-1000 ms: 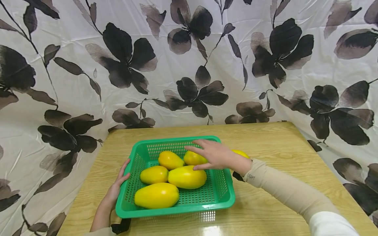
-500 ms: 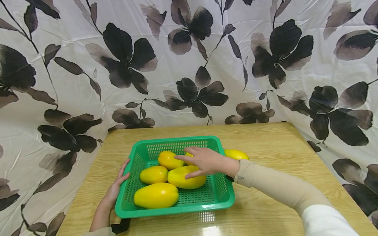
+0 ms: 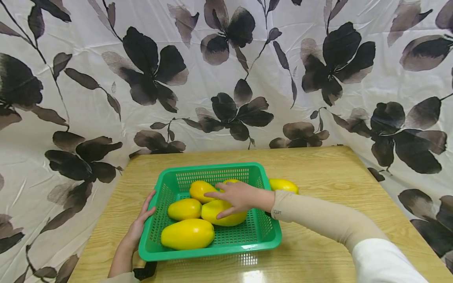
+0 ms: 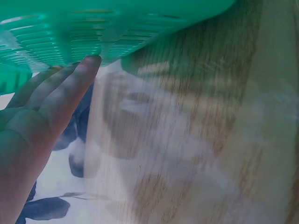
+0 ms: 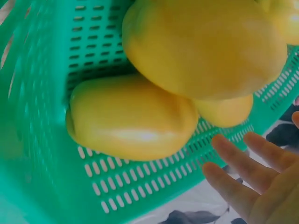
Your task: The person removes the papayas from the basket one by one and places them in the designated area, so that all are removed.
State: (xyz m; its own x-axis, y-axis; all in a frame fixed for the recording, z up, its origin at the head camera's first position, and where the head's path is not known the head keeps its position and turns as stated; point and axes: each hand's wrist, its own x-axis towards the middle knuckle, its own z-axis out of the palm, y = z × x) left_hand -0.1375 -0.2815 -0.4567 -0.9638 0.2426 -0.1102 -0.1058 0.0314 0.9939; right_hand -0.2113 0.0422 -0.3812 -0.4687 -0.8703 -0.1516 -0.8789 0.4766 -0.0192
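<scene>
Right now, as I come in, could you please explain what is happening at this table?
The person's left grip rests against the side of a green plastic basket. The right grip is spread open above some of the five yellow papaya-like fruits in it, holding none. A sixth fruit lies outside the basket, beyond its right side, on the wood-grain table.

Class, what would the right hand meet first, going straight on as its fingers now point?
Probably the left papaya-like fruit of the back pair in the green basket: in the head view, the right hand partly overlaps it. Depth is unclear; the hand might pass above.
</scene>
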